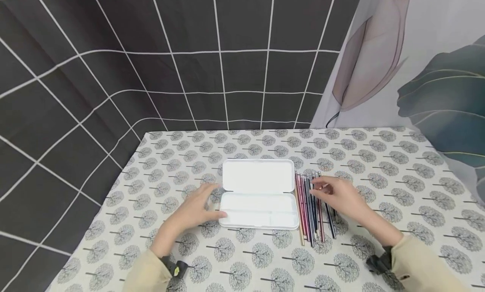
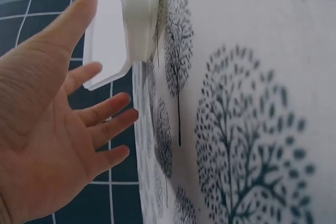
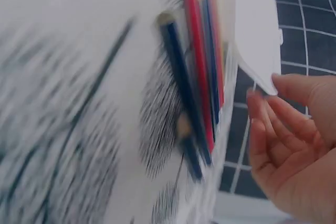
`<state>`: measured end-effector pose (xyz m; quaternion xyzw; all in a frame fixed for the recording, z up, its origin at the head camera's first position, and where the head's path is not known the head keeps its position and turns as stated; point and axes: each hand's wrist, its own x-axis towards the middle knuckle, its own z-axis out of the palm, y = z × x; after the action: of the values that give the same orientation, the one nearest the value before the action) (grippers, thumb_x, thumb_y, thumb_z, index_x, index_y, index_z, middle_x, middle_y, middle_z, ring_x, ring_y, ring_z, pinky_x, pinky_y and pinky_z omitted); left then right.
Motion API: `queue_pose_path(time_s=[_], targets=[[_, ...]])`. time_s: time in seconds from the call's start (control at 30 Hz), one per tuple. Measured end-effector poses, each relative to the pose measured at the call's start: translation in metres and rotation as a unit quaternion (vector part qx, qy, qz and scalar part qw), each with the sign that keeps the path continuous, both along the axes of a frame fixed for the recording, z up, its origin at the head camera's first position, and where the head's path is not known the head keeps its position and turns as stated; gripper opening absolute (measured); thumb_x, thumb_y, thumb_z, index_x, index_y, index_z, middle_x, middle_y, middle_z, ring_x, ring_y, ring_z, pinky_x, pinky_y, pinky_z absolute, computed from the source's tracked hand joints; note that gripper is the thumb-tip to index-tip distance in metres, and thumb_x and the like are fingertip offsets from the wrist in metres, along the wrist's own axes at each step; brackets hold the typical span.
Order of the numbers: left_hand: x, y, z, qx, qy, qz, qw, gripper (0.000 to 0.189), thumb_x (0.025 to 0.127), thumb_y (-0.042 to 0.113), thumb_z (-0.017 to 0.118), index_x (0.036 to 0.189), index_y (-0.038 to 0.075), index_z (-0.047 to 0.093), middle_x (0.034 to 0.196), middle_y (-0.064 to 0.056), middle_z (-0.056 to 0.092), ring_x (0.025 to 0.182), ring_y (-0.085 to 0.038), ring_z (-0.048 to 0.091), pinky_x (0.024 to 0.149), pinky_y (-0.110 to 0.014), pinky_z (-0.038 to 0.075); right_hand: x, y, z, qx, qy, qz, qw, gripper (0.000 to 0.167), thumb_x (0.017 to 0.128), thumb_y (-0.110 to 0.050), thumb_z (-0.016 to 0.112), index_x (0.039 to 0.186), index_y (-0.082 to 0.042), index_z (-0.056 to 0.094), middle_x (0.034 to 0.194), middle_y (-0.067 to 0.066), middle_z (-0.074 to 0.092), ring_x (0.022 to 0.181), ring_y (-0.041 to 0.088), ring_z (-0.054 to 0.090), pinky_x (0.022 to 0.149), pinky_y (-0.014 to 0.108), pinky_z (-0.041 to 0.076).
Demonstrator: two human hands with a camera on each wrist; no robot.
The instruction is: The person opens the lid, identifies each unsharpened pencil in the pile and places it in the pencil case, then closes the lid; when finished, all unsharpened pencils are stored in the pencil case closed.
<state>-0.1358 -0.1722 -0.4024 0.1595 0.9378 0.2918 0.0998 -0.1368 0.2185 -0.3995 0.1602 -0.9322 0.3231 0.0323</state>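
Observation:
An opened white pencil case (image 1: 259,176) lies on the table, its lid folded back away from me and its tray (image 1: 246,218) showing no pencils. My left hand (image 1: 191,207) is at the case's left end, fingers spread; its thumb is at the tray's near left corner, and I cannot tell whether it touches. A loose bundle of pencils (image 1: 307,203), dark, red and gold ones among them, lies against the case's right side. Over the right part of the bundle hovers my right hand (image 1: 342,197), thumb and fingers loosely bent and apart. In the right wrist view that hand (image 3: 294,156) holds nothing.
A white cloth printed with grey trees (image 1: 261,256) covers the table. Behind it hangs a dark curtain with white grid lines (image 1: 242,73), and a light leaf-patterned curtain (image 1: 379,64) is at the right. Dark straps (image 1: 176,266) sit on both wrists.

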Motion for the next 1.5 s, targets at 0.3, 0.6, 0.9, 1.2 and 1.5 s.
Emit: queue_pose_path(time_s=[0.3, 0.6, 0.9, 1.2, 1.5], targets=[[-0.005, 0.007, -0.004, 0.011, -0.025, -0.077, 0.9966, 0.106, 0.057, 0.047, 0.084, 0.145, 0.024, 0.031, 0.148, -0.008, 0.035, 0.134, -0.032, 0.032, 0.109, -0.056, 0.024, -0.028, -0.028, -0.002, -0.003, -0.124, -0.023, 0.9920, 0.017, 0.084, -0.020, 0.067, 0.091, -0.005, 0.069, 0.059, -0.001, 0.056, 0.050, 0.012, 0.055, 0.050, 0.026, 0.045], [-0.005, 0.011, 0.000, 0.011, -0.027, -0.069, 0.9972, 0.109, 0.054, 0.045, 0.086, 0.145, 0.022, 0.031, 0.148, -0.010, 0.034, 0.134, -0.031, 0.033, 0.109, -0.053, 0.027, -0.039, -0.039, -0.007, 0.026, -0.092, -0.029, 0.9950, 0.015, 0.079, -0.021, 0.072, 0.076, -0.007, 0.066, 0.061, -0.001, 0.055, 0.052, 0.012, 0.046, 0.050, 0.025, 0.040], [-0.008, 0.009, -0.003, 0.010, -0.021, -0.087, 0.9959, 0.110, 0.049, 0.043, 0.087, 0.142, 0.016, 0.035, 0.141, -0.006, 0.043, 0.129, -0.028, 0.041, 0.108, -0.049, 0.032, -0.041, -0.049, -0.010, 0.055, -0.117, -0.039, 0.9909, 0.017, 0.077, -0.020, 0.071, 0.069, -0.007, 0.063, 0.065, 0.001, 0.061, 0.053, 0.013, 0.050, 0.049, 0.025, 0.043], [-0.009, 0.008, -0.006, 0.001, -0.007, -0.103, 0.9946, 0.107, 0.052, 0.044, 0.087, 0.141, 0.013, 0.037, 0.136, -0.007, 0.046, 0.125, -0.028, 0.045, 0.105, -0.048, 0.036, -0.041, -0.045, -0.008, 0.033, -0.153, -0.056, 0.9861, 0.034, 0.084, -0.021, 0.061, 0.053, -0.011, 0.050, 0.047, -0.006, 0.040, 0.043, 0.008, 0.032, 0.043, 0.021, 0.031], [-0.009, 0.010, -0.005, 0.005, -0.011, -0.114, 0.9934, 0.104, 0.055, 0.043, 0.086, 0.141, 0.013, 0.036, 0.137, -0.008, 0.046, 0.126, -0.029, 0.044, 0.106, -0.049, 0.035, -0.034, -0.024, 0.029, -0.079, -0.089, -0.064, 0.9907, 0.026, 0.093, -0.019, 0.050, 0.096, 0.004, 0.062, 0.066, 0.005, 0.062, 0.057, 0.019, 0.057, 0.045, 0.022, 0.041]])
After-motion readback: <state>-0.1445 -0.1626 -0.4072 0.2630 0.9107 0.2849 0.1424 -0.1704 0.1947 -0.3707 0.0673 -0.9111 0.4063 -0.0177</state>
